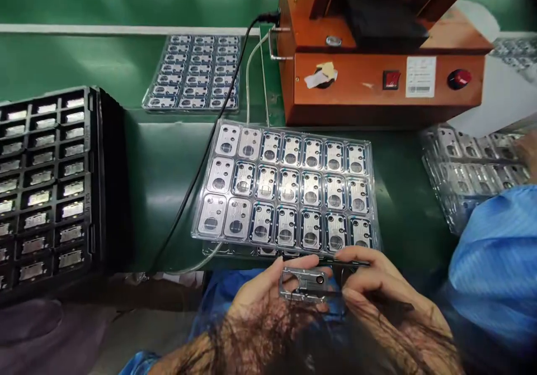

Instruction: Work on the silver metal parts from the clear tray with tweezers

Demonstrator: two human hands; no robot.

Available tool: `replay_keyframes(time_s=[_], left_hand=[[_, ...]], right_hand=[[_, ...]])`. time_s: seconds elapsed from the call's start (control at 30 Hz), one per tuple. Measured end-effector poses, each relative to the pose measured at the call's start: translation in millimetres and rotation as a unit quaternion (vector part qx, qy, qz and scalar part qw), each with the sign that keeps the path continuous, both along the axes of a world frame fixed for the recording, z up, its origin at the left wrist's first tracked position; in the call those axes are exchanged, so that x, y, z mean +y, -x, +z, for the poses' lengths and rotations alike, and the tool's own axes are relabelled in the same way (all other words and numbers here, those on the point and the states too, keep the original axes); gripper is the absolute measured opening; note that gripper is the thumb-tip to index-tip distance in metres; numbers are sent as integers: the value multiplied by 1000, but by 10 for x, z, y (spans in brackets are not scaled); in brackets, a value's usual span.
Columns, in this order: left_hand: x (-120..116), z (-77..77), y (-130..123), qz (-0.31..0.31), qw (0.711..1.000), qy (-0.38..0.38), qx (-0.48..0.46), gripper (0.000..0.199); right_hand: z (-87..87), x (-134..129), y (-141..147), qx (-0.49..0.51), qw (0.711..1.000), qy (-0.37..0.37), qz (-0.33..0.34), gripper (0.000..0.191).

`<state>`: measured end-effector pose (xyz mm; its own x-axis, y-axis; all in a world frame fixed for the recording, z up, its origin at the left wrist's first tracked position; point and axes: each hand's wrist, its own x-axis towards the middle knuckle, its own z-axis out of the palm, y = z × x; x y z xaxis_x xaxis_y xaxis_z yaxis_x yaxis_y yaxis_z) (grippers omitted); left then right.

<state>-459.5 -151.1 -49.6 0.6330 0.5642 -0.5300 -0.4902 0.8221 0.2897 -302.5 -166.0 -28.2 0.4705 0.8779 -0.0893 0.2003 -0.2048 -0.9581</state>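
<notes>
My left hand (268,294) is closed around the edges of a small metal plate (304,284) with cut-outs and a round dark hole near its right end. Close to the plate's right end, my right hand (381,285) pinches a thin black tool (354,263); its exact kind is hard to make out. Just beyond both hands lies a clear plastic tray (285,245) with rows of similar metal plates (288,186) in its pockets. Some pockets look paler, without the dark-edged outline. Dark hair hangs across the bottom and hides part of both hands.
A black stacked tray (94,157) of small metal parts stands left. Behind are another filled clear tray (191,76) and an orange machine (386,87) with knobs. A black cable (205,157) crosses the green bench. At right, a co-worker's blue sleeve (495,257) is beside more trays (474,168).
</notes>
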Motion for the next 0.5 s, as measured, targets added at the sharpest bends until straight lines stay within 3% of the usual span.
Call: replay_keyframes(time_s=[0.07, 0.13, 0.33, 0.5], left_hand=[[6, 61, -32, 33, 997, 68, -19, 45], [12, 101, -62, 72, 988, 133, -44, 47], [29, 115, -98, 119, 972, 187, -75, 42], [47, 113, -73, 91, 981, 170, -39, 41]], right_hand=[[81, 11, -100, -38, 991, 86, 94, 24], [91, 11, -161, -43, 985, 88, 139, 23], [-50, -58, -166, 11, 984, 96, 148, 17], [86, -28, -118, 88, 976, 159, 122, 22]])
